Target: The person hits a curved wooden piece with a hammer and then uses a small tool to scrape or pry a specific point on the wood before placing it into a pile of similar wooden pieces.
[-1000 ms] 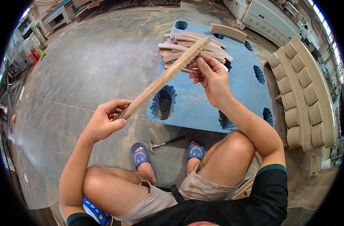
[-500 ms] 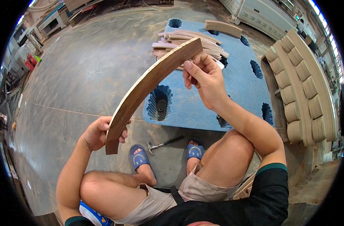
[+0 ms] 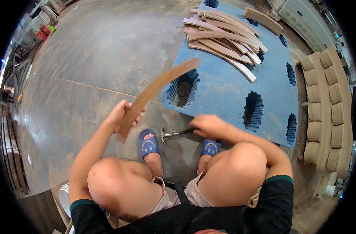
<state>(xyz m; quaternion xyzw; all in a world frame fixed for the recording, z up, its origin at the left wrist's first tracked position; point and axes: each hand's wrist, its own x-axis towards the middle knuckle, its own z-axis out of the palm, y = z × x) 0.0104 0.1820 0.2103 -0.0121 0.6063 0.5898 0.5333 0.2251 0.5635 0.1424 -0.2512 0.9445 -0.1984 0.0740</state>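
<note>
Landmark: blue plastic pallet (image 3: 224, 87) lying flat on the concrete floor (image 3: 88, 70); all places below are given relative to it.
Left hand: the left hand (image 3: 121, 116) is off the pallet's near-left corner, above the floor; its fingers are curled shut around the lower end of a curved wooden slat (image 3: 156, 89).
Curved wooden slat: held clear of the floor, it rises from the left hand toward the pallet and its upper end hangs over the pallet's near-left hole.
Right hand: the right hand (image 3: 207, 125) is just in front of the pallet's near edge, low to the floor; its fingers are closed over the handle of a hammer (image 3: 174, 134).
Hammer: it lies along the pallet's near edge between two blue slippers (image 3: 148, 144), head pointing left; whether it rests on the floor or is just lifted cannot be told.
Stack: loose curved slats (image 3: 222, 37) lie fanned on the pallet's far part; bundled curved wooden parts (image 3: 328, 105) stand beyond its right edge.
Doing it well (judgement): keep the left grip low and firm so the long slat does not swing; take the hammer well back on its handle, and keep toes and left fingers out of the striking line.
Risk (judgement): the slat's free end could knock the pallet.
</note>
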